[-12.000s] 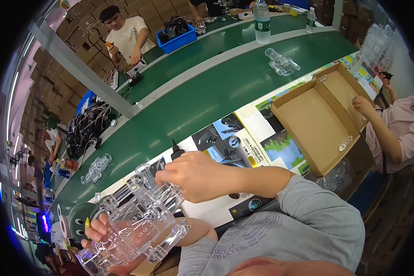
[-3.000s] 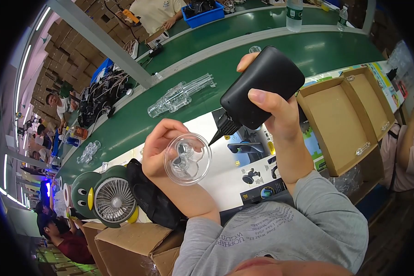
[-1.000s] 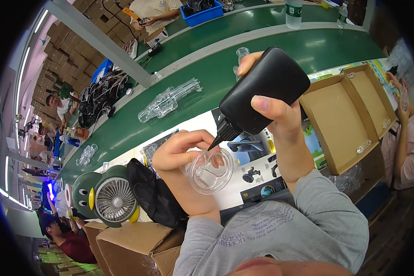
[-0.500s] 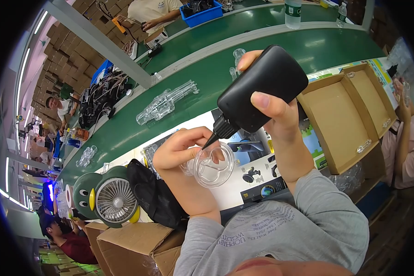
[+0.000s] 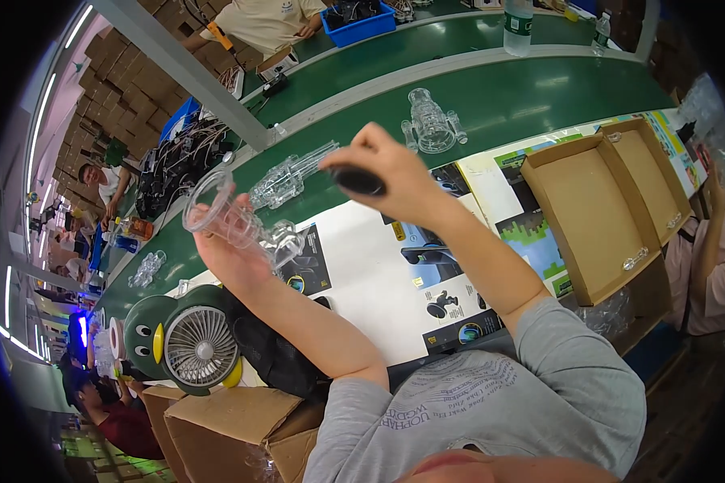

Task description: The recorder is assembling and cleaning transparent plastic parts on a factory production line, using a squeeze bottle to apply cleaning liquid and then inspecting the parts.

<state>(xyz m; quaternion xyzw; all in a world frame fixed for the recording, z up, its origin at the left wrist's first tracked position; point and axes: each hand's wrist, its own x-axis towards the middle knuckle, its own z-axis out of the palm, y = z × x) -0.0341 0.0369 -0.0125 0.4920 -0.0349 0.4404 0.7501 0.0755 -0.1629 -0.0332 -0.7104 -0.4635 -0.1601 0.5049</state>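
Observation:
My left hand is closed around a clear plastic piece with a wide round rim, tilted toward the far left. Some smaller clear parts stick out below the fingers. In my right hand is a black squeeze bottle, seen nearly end-on, its nozzle not visible. The two hands are apart. Just beyond them a long clear plastic assembly lies on the green table. Farther right stands another clear plastic assembly with small side parts.
An open cardboard tray with small clear pieces lies at the right. At the left are a green penguin-shaped fan, a black cloth bag and a cardboard box. Printed sheets cover the near table. Other people work nearby.
The bottle has come away from the clear piece's rim. My left hand has carried the piece far left, and my right hand has swung left, uncovering the standing clear assembly.

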